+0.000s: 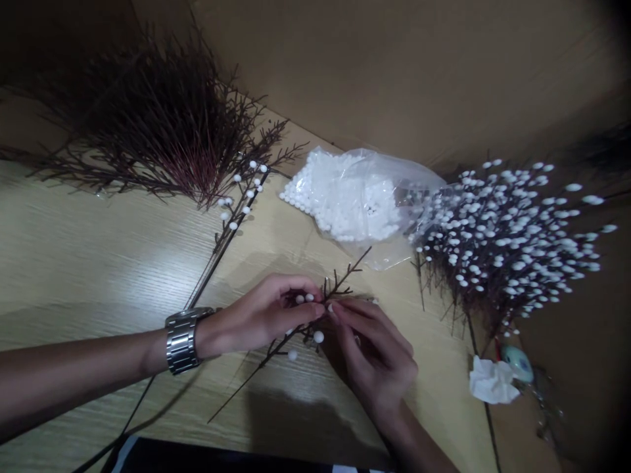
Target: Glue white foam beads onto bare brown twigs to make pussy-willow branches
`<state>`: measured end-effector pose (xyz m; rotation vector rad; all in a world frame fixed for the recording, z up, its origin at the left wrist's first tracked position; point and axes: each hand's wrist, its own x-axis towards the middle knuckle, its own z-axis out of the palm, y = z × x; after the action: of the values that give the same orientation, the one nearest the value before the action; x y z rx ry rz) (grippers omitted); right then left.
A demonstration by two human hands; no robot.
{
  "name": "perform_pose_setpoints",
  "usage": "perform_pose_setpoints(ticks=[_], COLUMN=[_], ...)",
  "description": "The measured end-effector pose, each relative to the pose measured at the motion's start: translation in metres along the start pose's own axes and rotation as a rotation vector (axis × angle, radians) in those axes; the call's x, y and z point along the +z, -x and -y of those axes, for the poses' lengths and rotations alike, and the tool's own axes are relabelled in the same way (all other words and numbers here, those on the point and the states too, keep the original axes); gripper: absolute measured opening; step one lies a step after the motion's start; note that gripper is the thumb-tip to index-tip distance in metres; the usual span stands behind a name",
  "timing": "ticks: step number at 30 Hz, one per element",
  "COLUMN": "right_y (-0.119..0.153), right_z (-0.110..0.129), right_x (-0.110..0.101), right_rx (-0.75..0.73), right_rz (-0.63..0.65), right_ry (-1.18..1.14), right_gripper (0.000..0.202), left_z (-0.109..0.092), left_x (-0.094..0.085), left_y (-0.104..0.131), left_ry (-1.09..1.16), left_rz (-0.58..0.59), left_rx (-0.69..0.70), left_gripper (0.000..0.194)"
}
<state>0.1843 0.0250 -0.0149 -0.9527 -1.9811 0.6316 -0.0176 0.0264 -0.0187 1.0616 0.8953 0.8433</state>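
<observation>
My left hand (276,312), with a metal wristwatch (181,341) on its wrist, closes thumb and fingers round a dark artificial branch (271,355). The branch runs slantwise over the table, its bare tip up and to the right, its stem down to the left. Several white balls sit on its twigs, one white ball (318,337) just below the fingers. My right hand (377,345) meets the left at the branch, thumb and fingers pinched on a small white ball (330,307) beside a twig. The fingers partly hide this spot.
Behind my hands lies a clear plastic bag (355,197) of white balls. A heap of bare dark branches (162,131) is at the back left, a bunch of white-tipped branches (513,243) at the right. Crumpled white tissue (493,380) lies near the right edge. One berried sprig (241,203) lies left of the bag.
</observation>
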Motion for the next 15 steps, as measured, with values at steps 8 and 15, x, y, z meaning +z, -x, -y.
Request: perform_pose_setpoints(ticks=[8,15], right_y=[-0.0015,-0.0009], right_z=[-0.0021,0.0028], right_x=[-0.0013,-0.0049], right_rx=[-0.010,0.001], right_rz=[0.020,0.026], right_ry=[-0.013,0.018], right_gripper=[0.044,0.035], left_z=[-0.0009,-0.0016], left_x=[-0.0018,0.0005], left_y=[0.0004,0.0012], left_ry=[-0.020,-0.003], left_rz=[0.017,0.020], left_rx=[-0.019,-0.009], left_gripper=[0.017,0.020])
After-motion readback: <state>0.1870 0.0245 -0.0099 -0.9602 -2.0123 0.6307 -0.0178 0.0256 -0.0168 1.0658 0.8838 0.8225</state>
